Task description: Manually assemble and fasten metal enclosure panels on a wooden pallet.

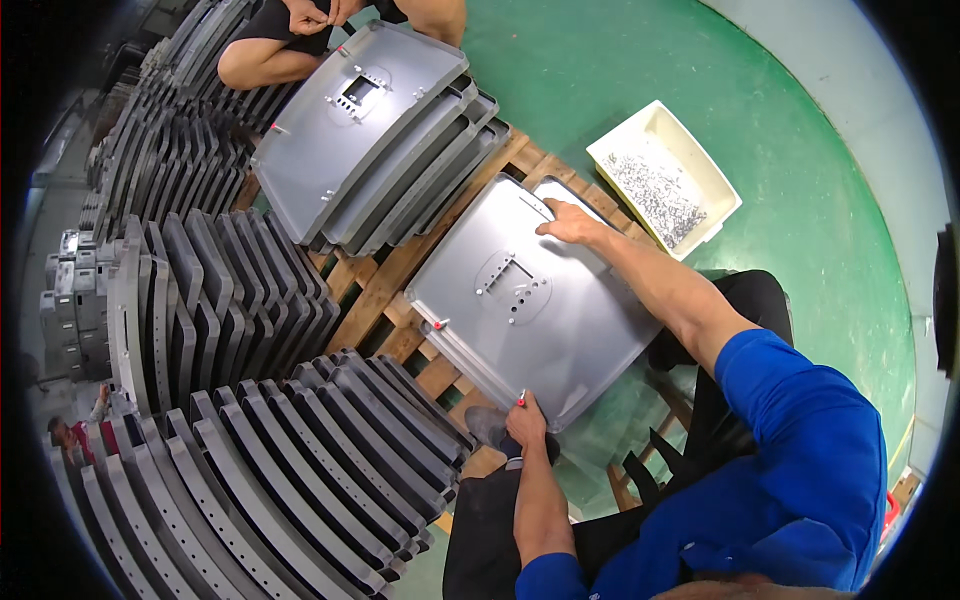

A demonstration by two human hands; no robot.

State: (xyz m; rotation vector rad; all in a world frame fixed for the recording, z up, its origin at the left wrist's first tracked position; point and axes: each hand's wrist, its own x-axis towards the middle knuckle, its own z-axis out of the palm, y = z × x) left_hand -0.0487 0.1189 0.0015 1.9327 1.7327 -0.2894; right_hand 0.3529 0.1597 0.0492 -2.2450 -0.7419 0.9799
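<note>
A grey sheet-metal panel (470,240) with a rectangular cutout and small holes in its middle lies before me, tilted in view, overlapping another panel (556,190) beneath. My left hand (527,422) grips its near edge, the thumb beside a small red cap (521,399). A second red cap (438,324) sits near the left edge. At the far right edge my right hand (570,222) holds the panel, thumb on the top face, the other fingers partly hidden at the rim. Small light studs stick up around the cutout.
A cream bin (724,212) of small metal parts stands on the green floor (800,290). Wooden pallet slats (385,285) lie under the panels. Beyond is a panel stack (300,185), with another person's hands (322,14) behind it. Rows of upright panels (290,450) fill the left.
</note>
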